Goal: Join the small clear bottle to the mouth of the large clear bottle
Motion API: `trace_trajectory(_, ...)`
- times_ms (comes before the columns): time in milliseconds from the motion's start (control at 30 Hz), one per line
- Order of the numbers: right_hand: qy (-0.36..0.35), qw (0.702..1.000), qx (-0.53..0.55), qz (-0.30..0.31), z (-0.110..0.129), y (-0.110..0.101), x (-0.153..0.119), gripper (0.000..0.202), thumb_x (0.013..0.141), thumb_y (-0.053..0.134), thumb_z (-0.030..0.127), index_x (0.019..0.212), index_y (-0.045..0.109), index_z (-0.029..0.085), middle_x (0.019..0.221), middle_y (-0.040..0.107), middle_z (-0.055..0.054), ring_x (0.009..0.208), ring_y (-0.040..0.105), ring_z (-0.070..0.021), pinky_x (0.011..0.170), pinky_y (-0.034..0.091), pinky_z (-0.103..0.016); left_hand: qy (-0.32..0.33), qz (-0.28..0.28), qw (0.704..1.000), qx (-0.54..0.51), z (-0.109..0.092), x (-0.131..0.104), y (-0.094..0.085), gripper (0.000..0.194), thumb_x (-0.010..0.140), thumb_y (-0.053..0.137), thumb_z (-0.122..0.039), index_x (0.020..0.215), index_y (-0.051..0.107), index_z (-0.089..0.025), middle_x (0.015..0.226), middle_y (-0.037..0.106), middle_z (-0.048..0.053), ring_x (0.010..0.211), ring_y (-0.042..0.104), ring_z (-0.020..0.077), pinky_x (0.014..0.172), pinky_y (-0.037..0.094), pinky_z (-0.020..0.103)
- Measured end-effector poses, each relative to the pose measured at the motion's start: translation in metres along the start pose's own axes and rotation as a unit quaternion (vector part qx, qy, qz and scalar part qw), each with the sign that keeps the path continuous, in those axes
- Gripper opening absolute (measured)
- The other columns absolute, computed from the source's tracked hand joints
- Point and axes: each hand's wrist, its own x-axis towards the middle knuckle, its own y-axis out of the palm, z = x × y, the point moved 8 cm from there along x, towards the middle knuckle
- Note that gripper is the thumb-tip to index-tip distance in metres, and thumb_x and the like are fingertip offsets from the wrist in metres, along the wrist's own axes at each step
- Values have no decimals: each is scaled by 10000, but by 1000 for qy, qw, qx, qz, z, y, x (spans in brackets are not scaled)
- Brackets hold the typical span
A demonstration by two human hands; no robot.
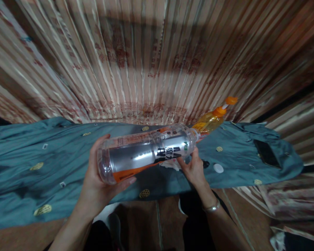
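A clear plastic drink bottle (pixel 143 151) with a silver, black and orange label lies nearly level in front of me, its uncapped mouth pointing right. My left hand (pixel 99 177) is wrapped round its base, thumb along the lower side. Near the bottle's neck, my right hand (pixel 195 169) holds it from below; some fingers are hidden behind it. Just beyond the mouth stands a yellow pump bottle (pixel 209 121) with an orange pump top, partly covered by the drink bottle. A round white cap (pixel 218 168) rests on the cloth right of my right hand.
A teal patterned cloth (pixel 68 157) covers the surface under the bottles. On it are a crumpled white piece (pixel 170 165), a small dark object (pixel 206 164) and a black phone (pixel 267 153) at right. A pleated curtain (pixel 146 62) hangs behind.
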Motion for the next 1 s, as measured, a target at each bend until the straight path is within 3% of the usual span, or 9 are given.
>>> trace_trajectory(500,7,1000,5,5,-2,0,1,564,844,666,498,1286,538,171,918,768,-103,733,725,-288,678,583,-401,-15,-8,1000,-7,4,0,-2,1064,617,957,-458,1547,455,-332,1197,698,37,1003,746,255,841,640,367)
trace_trajectory(1000,11,1000,-4,12,-1,0,1,612,836,662,505,1327,522,167,1006,769,-127,829,746,-303,729,589,-404,30,-2,999,35,-6,0,-2,1042,681,906,-559,1575,426,-323,1231,682,60,1019,739,243,840,624,341)
